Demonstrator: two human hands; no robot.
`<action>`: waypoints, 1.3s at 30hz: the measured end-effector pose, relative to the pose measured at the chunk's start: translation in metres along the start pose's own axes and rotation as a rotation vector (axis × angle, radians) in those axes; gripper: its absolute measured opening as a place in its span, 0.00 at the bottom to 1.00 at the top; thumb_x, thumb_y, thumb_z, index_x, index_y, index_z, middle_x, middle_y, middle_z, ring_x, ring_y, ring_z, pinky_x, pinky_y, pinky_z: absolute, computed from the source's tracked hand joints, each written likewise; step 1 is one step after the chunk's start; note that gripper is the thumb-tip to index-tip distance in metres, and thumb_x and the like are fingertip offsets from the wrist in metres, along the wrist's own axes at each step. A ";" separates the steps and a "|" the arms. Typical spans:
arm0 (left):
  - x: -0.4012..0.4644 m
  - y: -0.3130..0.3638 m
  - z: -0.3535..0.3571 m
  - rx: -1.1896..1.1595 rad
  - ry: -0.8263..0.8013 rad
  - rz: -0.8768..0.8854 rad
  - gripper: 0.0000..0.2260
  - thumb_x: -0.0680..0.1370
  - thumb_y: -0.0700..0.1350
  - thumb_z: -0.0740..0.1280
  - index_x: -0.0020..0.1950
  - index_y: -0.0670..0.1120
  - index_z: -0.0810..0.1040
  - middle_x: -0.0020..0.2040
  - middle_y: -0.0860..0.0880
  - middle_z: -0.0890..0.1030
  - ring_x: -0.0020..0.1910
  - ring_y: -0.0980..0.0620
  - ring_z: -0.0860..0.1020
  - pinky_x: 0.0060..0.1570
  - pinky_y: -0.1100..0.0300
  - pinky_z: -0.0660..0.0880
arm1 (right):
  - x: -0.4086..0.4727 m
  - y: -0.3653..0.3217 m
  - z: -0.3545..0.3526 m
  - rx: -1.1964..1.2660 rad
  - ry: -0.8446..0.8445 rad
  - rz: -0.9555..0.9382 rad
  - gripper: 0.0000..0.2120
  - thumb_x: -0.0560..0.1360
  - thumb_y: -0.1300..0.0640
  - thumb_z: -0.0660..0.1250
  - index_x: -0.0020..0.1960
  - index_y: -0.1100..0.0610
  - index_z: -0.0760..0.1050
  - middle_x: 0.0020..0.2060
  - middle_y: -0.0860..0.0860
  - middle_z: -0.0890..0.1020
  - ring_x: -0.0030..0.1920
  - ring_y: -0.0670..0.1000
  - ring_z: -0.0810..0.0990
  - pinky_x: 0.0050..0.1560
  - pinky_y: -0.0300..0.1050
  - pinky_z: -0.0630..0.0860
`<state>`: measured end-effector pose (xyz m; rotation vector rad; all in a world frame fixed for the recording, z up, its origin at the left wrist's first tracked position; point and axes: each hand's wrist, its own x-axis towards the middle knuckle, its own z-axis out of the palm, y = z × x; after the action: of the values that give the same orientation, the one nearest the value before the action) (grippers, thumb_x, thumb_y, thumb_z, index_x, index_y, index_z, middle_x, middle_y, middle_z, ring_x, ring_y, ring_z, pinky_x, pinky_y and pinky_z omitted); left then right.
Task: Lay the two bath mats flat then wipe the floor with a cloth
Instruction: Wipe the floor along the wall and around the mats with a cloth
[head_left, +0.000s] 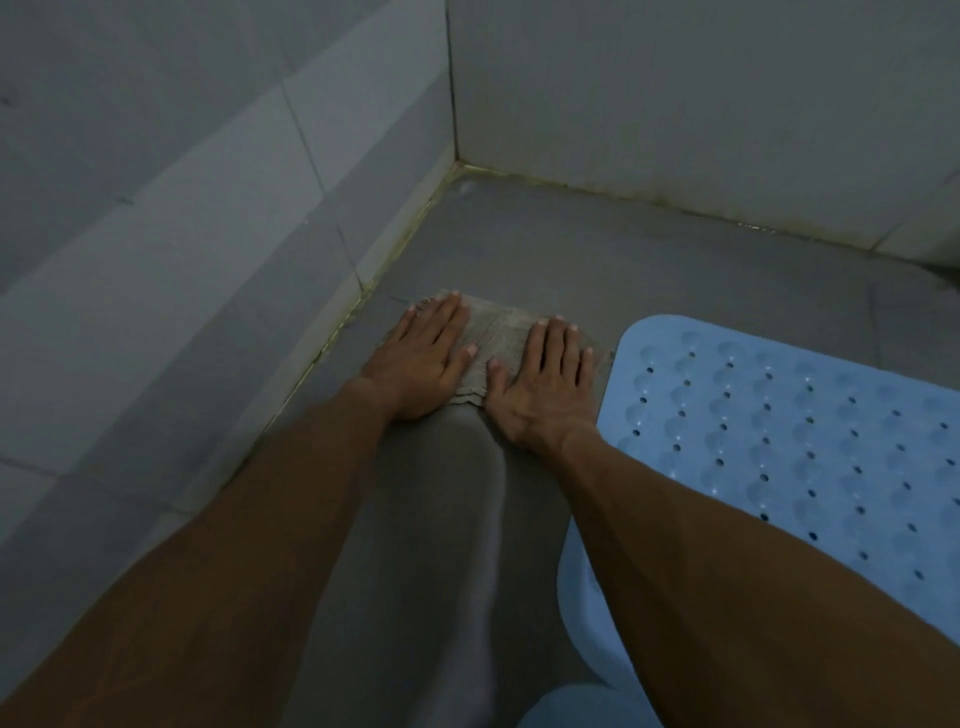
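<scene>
A grey-brown cloth (497, 338) lies spread on the grey tiled floor (597, 260) near the left wall. My left hand (423, 358) presses flat on its left part, fingers apart. On its right part my right hand (543, 384) presses flat the same way. A light blue bath mat (779, 441) with rows of holes and bumps lies flat on the floor just right of my right hand. At the bottom edge a second light blue piece (587, 704) shows, partly hidden by my right forearm; whether it is the other mat I cannot tell.
Grey tiled walls (182, 234) meet in a corner (457, 161) ahead, with stained grout along the floor joint. A wet streak (483, 519) runs back along the floor between my forearms. Bare floor lies between the cloth and the far wall.
</scene>
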<state>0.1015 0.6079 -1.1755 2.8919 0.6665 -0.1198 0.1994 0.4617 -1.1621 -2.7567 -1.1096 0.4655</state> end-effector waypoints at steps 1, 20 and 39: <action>0.001 -0.001 -0.001 0.015 0.001 -0.002 0.28 0.83 0.58 0.41 0.80 0.46 0.42 0.81 0.49 0.41 0.79 0.53 0.40 0.77 0.51 0.40 | 0.001 -0.001 -0.002 0.008 -0.013 -0.003 0.38 0.80 0.37 0.40 0.79 0.59 0.34 0.79 0.56 0.35 0.78 0.56 0.32 0.77 0.57 0.34; 0.027 -0.007 -0.005 0.080 0.023 -0.021 0.28 0.83 0.56 0.44 0.80 0.44 0.51 0.80 0.46 0.50 0.79 0.49 0.48 0.77 0.49 0.49 | 0.021 -0.004 0.004 0.208 0.131 -0.007 0.39 0.77 0.41 0.57 0.78 0.65 0.57 0.78 0.62 0.56 0.79 0.61 0.54 0.76 0.59 0.44; 0.143 -0.024 -0.026 0.071 0.039 -0.001 0.28 0.83 0.56 0.45 0.80 0.44 0.48 0.81 0.47 0.48 0.80 0.49 0.45 0.78 0.49 0.47 | 0.135 0.015 -0.031 0.135 0.032 -0.023 0.39 0.80 0.38 0.47 0.80 0.61 0.40 0.80 0.58 0.40 0.79 0.57 0.35 0.76 0.57 0.32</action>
<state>0.2200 0.6946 -1.1702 2.9692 0.6837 -0.0898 0.3112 0.5437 -1.1680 -2.6232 -1.0609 0.4737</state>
